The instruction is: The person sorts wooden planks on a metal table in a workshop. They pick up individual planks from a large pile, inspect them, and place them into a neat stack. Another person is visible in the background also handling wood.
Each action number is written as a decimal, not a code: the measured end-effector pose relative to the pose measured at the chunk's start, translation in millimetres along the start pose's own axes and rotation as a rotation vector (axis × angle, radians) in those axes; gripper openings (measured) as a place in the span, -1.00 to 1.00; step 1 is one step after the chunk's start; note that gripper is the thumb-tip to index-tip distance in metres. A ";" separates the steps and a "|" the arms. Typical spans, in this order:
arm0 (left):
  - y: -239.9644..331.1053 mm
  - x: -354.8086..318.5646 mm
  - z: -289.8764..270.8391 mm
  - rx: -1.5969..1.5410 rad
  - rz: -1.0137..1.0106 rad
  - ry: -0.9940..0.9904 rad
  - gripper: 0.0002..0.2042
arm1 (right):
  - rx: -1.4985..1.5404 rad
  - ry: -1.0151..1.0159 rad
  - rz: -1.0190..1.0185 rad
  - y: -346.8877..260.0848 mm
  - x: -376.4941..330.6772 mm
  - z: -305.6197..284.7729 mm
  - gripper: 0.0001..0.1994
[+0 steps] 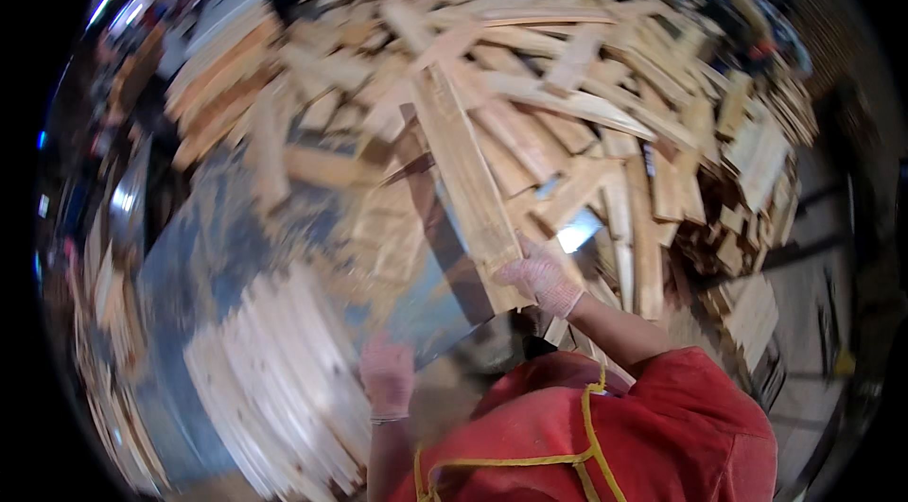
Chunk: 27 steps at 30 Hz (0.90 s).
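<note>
Right hand (pixel 543 279) grips long board (pixel 465 182) | left hand (pixel 388 375) beside board stack (pixel 284 372)

No legible text, no readable labels or numbers, no signs made out

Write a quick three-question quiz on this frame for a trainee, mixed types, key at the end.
1. Which hand holds the near end of the long board?
2. True or false: the trim on the red garment is blue.
3. Where does the row of pale boards stand relative to the left hand?
A) To its right
B) To its left
C) Beyond the heap of loose wood

Key:
1. The right hand.
2. False: the trim on the red garment is yellow.
3. B.
</note>
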<state>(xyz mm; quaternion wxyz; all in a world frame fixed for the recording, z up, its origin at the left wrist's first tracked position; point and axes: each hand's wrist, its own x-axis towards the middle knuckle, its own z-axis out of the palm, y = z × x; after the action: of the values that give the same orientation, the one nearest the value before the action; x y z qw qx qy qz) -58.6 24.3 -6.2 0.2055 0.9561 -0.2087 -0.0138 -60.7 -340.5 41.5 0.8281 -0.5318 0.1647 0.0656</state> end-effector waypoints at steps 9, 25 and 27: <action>72.4 247.3 -4.4 0.066 -0.202 0.330 -0.28 | -1.691 0.867 0.277 -116.4 -72.0 -357.0 -0.84; 105.2 387.9 44.1 -0.369 -0.526 -0.078 -0.19 | -1.272 0.198 -0.358 -122.8 143.0 -201.0 -0.18; 119.9 350.7 10.7 -1.275 -0.616 -0.177 -0.32 | -1.414 0.234 -0.388 -106.9 184.0 -175.2 -0.09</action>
<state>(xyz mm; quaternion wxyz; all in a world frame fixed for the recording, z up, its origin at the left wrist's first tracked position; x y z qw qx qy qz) 213.1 -221.2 52.6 0.6934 0.6607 0.1035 -0.2683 106.6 -556.3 3.7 0.2620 -0.9610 0.0735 -0.0484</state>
